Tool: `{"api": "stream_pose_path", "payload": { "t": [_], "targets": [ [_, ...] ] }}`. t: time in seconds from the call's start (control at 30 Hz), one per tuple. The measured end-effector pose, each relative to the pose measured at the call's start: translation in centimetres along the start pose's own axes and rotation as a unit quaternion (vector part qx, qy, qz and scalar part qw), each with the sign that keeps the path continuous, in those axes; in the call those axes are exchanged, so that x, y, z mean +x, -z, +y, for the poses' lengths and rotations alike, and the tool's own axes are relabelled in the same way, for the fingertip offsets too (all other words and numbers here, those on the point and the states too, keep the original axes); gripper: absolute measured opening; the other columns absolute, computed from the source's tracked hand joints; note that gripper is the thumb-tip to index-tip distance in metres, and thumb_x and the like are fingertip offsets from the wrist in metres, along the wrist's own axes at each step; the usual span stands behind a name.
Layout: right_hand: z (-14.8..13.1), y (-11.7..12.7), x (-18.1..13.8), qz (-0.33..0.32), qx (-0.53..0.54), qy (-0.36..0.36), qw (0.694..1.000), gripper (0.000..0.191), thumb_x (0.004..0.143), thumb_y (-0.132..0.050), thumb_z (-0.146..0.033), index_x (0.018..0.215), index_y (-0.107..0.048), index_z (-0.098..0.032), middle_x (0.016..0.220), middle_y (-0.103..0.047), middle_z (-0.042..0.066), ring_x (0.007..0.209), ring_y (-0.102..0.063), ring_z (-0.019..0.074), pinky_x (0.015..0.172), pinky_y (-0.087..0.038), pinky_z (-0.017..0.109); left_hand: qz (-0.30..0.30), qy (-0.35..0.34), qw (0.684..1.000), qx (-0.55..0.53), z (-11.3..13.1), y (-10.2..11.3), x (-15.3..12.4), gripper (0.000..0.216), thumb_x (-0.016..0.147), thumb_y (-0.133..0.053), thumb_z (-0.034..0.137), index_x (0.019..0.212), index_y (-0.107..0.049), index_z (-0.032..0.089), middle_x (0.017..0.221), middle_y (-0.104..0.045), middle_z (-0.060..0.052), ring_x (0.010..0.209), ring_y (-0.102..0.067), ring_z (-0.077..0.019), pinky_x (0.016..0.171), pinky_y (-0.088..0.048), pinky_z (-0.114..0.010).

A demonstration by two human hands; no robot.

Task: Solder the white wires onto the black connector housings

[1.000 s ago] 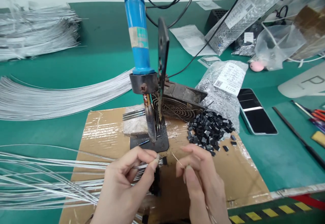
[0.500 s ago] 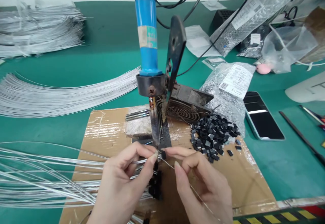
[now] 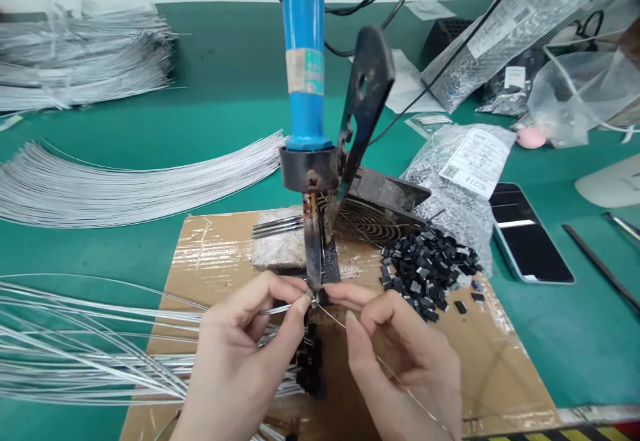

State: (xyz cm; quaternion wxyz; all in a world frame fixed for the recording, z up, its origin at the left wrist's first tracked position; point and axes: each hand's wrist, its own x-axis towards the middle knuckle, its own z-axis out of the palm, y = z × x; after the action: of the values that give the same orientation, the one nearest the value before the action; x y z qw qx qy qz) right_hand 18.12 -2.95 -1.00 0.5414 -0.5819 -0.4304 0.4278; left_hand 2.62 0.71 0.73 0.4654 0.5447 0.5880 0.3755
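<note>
A blue-handled soldering iron (image 3: 305,88) stands upright in a dark metal stand (image 3: 363,101), its tip pointing down at the cardboard mat (image 3: 215,254). My left hand (image 3: 245,354) pinches the end of a thin silver wire (image 3: 273,309) just under the tip. My right hand (image 3: 400,354) pinches a fine solder wire (image 3: 390,378) and a small black piece, hardly visible, held against the same spot. Both pinches meet right below the iron's tip.
A heap of small black parts (image 3: 430,271) lies right of the iron beside a plastic bag (image 3: 460,174). Bundles of silver wires (image 3: 125,181) fan across the left of the green table (image 3: 220,81). A phone (image 3: 530,234) and tools lie at the right.
My right hand moved left, bringing the solder wire up to the iron's tip where my left hand holds the wire end. The view has shifted slightly, so the iron appears further right.
</note>
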Motion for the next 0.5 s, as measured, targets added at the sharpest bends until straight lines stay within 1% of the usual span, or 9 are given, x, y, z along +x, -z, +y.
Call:
{"api": "stream_pose_path", "payload": {
  "t": [0.13,0.2,0.3,0.4,0.5],
  "targets": [
    [-0.21,-0.33,0.03,0.022,0.002,0.009,1.0,0.023,0.093,-0.063,-0.016,0.074,-0.054,-0.025,0.114,-0.084,-0.006,0.101,-0.082,0.0134,0.09,-0.059,0.015,0.004,-0.003,1.0,-0.012,0.42,-0.15,0.17,0.013,0.088,-0.074,0.014,0.079,-0.075,0.023,0.077,-0.075,0.003,0.073,-0.074,-0.0101,0.065,-0.055,-0.009],
    [-0.38,-0.4,0.08,0.025,0.004,0.006,1.0,0.023,0.092,-0.064,-0.016,0.073,-0.055,-0.026,0.113,-0.084,-0.008,0.103,-0.082,0.0132,0.084,-0.059,0.013,0.009,0.004,1.0,-0.019,0.65,-0.22,0.17,0.012,0.087,-0.075,0.014,0.078,-0.075,0.023,0.078,-0.075,0.003,0.073,-0.074,-0.0107,0.066,-0.056,-0.01],
    [-0.55,-0.3,0.19,0.019,-0.006,-0.004,1.0,0.023,0.091,-0.065,-0.016,0.073,-0.055,-0.026,0.113,-0.084,-0.007,0.106,-0.082,0.0144,0.076,-0.06,0.012,0.024,0.015,0.999,-0.026,0.92,-0.26,0.15,0.012,0.085,-0.076,0.015,0.076,-0.075,0.022,0.078,-0.076,0.002,0.074,-0.075,-0.0122,0.067,-0.057,-0.011],
    [-0.54,-0.09,0.28,0.009,-0.021,0.0,1.0,0.023,0.09,-0.066,-0.016,0.073,-0.055,-0.026,0.113,-0.084,-0.005,0.107,-0.081,0.0153,0.08,-0.061,0.015,0.031,0.015,0.999,-0.029,0.95,-0.22,0.29,0.011,0.084,-0.077,0.015,0.076,-0.074,0.022,0.079,-0.076,0.001,0.075,-0.075,-0.013,0.067,-0.057,-0.012],
    [-0.47,0.01,0.28,0.004,-0.027,-0.002,1.0,0.023,0.09,-0.066,-0.017,0.073,-0.055,-0.026,0.113,-0.084,-0.004,0.108,-0.081,0.0155,0.084,-0.062,0.016,0.026,0.014,0.999,-0.026,0.85,-0.18,0.42,0.01,0.084,-0.078,0.015,0.077,-0.075,0.022,0.081,-0.077,0.001,0.075,-0.076,-0.0129,0.066,-0.057,-0.012]
  ]
}}
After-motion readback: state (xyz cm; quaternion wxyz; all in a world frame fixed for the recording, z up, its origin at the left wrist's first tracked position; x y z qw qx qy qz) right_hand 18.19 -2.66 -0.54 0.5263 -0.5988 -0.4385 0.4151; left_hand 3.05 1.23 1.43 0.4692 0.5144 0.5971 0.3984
